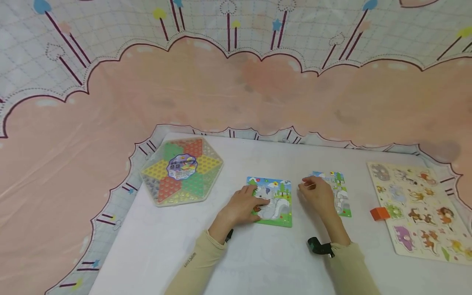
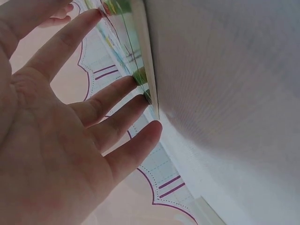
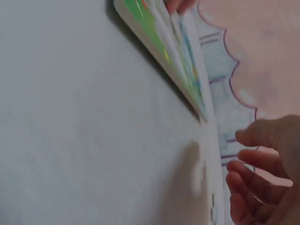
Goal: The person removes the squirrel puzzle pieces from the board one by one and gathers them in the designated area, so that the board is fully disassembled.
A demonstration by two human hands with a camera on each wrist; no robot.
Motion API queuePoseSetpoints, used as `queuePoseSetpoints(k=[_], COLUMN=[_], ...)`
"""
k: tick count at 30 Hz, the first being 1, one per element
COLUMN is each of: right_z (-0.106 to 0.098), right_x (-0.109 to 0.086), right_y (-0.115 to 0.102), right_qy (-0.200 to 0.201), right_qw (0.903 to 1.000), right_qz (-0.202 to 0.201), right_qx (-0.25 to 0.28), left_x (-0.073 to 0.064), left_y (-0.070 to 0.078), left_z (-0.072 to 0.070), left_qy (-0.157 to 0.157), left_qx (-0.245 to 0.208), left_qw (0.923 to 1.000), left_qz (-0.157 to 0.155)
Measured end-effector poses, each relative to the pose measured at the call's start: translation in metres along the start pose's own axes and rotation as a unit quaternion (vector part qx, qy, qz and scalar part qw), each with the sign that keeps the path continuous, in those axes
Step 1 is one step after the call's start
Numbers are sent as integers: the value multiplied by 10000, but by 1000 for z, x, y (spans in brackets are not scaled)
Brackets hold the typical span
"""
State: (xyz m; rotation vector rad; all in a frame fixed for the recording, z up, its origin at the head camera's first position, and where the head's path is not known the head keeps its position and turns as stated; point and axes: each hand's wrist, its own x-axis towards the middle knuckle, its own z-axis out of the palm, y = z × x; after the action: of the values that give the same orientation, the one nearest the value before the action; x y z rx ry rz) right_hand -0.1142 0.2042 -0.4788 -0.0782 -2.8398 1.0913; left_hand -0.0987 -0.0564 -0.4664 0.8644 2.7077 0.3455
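1. Head view: the left hand (image 1: 241, 205) rests spread on the squirrel picture puzzle (image 1: 277, 211), its fingers fairly straight and not wrapped round it. Uneven fingertip pressure could skid the puzzle across the white table (image 1: 265, 266).
2. The right hand (image 1: 318, 196) has loosely bent fingers, thumb apart, with nothing visibly held. It hangs between that puzzle and a second, similar picture card (image 1: 343, 200), partly covering the card; a careless sweep could knock the card askew.
3. Black and bulky, the right wrist camera (image 1: 318, 246) juts inward and might catch the puzzle's edge if the forearm crossed low.
4. Farther right, an orange block (image 1: 380, 213) sits at the edge of the animal board (image 1: 420, 213); a stray elbow might shove it.
5. Well to the left, the hexagonal Chinese checkers board (image 1: 182, 166) seems little at risk.
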Motion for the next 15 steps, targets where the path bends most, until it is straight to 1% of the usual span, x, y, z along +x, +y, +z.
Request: queuePoseSetpoints(k=[4,7,11,15], right_z=[16,27,38,43], right_x=[-10,-17,-24,-27], right_y=[-16,-25,-31,-35], right_qy=[-546,-883,-1075,-1158], right_qw=[9973,9932,9888,9865], right_qz=[-478,-756,-1013,-1057], right_qx=[142,26,-234,-482], left_x=[0,0,0,0], left_y=[-2,-3,-4,-5], left_z=[0,0,0,-2], left_qy=[54,126,193,190], left_qx=[31,77,53,20], left_qw=[10000,9999,9998,9998], left_qz=[9,40,42,-7])
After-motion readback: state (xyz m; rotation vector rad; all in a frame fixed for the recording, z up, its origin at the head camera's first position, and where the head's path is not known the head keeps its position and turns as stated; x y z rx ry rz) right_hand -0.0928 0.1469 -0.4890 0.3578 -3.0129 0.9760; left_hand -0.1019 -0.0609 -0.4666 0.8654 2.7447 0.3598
